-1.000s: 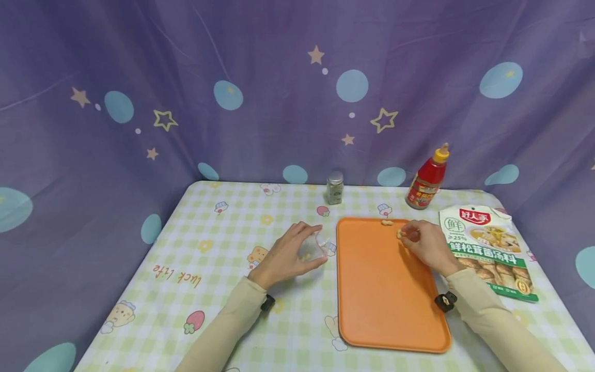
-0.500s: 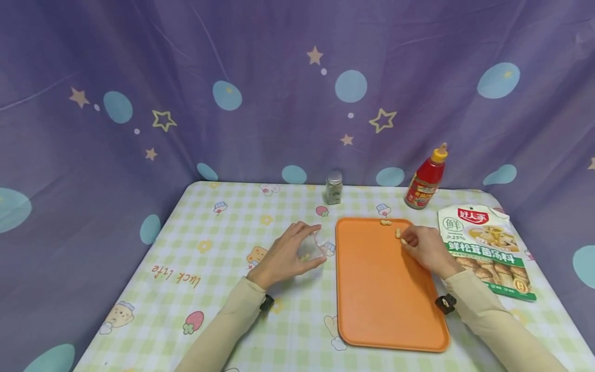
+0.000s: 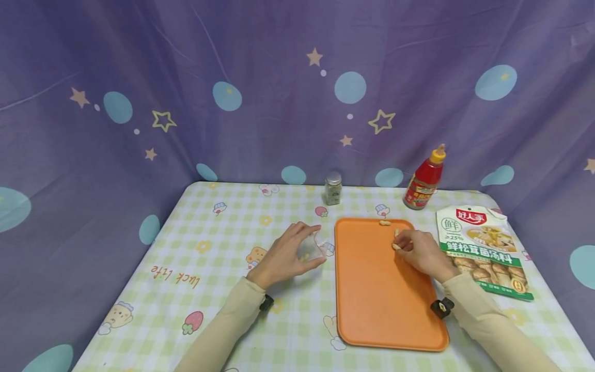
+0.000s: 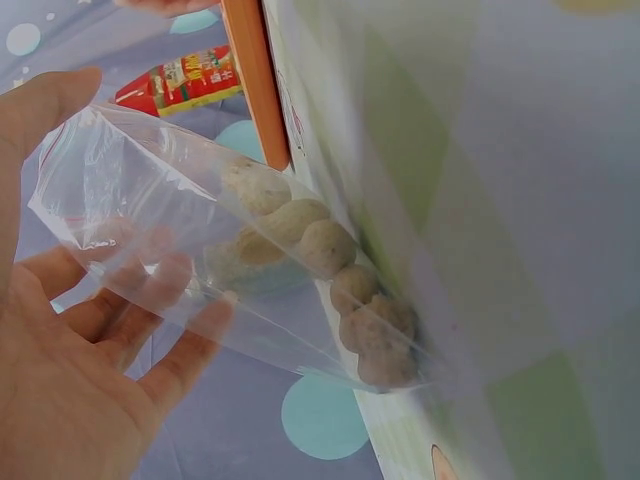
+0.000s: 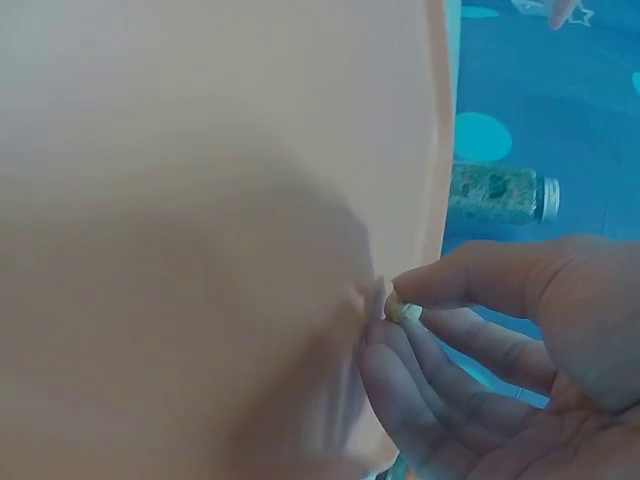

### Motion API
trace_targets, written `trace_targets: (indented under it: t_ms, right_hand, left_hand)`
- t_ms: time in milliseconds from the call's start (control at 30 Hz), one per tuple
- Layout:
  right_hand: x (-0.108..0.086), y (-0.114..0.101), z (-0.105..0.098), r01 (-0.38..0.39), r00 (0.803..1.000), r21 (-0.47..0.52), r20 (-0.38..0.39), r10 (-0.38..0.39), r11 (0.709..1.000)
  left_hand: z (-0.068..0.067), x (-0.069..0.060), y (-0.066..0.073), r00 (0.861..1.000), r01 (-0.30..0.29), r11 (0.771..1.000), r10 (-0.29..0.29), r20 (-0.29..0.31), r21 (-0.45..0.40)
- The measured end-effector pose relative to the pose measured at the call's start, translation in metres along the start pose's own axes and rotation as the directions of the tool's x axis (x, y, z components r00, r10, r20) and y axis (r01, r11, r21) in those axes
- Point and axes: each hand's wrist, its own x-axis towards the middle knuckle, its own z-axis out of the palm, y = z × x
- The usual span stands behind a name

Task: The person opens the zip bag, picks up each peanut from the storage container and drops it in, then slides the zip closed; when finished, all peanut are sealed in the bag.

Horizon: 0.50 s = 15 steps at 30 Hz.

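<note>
Before a purple curtain (image 3: 279, 51), over checked cloth (image 3: 288, 336), left hand (image 3: 284, 254) grips a bag (image 4: 170, 175), right hand (image 3: 422, 251) pinches a peanut (image 5: 403, 310).

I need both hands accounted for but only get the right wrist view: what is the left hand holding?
Observer: The left hand holds a clear plastic bag.
Operator: Anything in it?
Observer: Yes, several peanuts, seen through the film in the left wrist view.
Operator: Anything tall beyond the orange tray besides the spice jar I see?
Observer: Yes, the head view shows a red sauce bottle standing beyond the tray's far right corner.
</note>
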Motion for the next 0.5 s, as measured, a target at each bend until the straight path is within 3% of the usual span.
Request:
trace_targets:
  t_ms: [500]
  right_hand:
    - [0.005, -0.034, 0.017, 0.086, 0.996, 0.137, -0.039, -0.081, 0.987]
  left_hand:
    - [0.000, 0.001, 0.000, 1.000, 0.011, 1.000, -0.011, 0.016, -0.005]
